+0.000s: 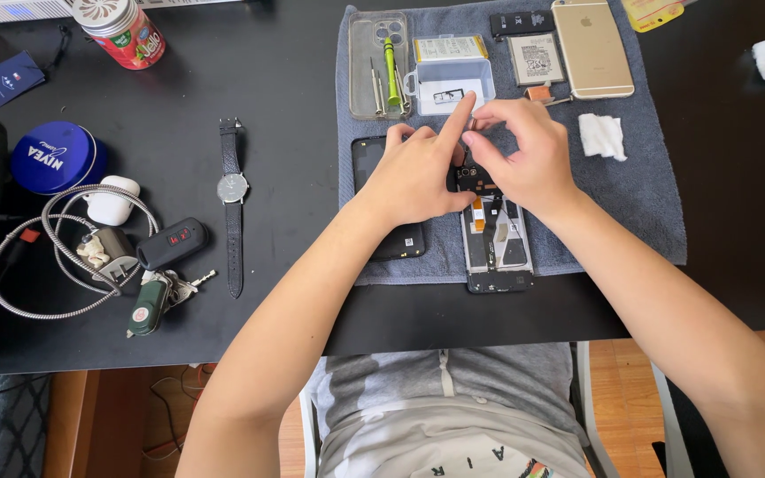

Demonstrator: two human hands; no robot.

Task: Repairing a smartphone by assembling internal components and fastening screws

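An opened phone (pixel 495 243) with its insides showing lies on a grey towel (pixel 648 195). Both hands work at its top end. My left hand (pixel 418 168) rests over the phone's black back cover (pixel 400 239), its index finger stretched out toward my right hand. My right hand (pixel 524 150) pinches with thumb and fingertips just above the phone's camera area; whatever small part it may hold is hidden by the fingers.
On the towel: a clear phone case (pixel 367 53) with a green screwdriver (pixel 390 62), a clear plastic box (pixel 452 75), a gold phone (pixel 591 46), a battery (pixel 536 58), a white wipe (pixel 601 135). At left: wristwatch (pixel 232 188), car key (pixel 173 242), blue tin (pixel 53 157), braided cable (pixel 55 248).
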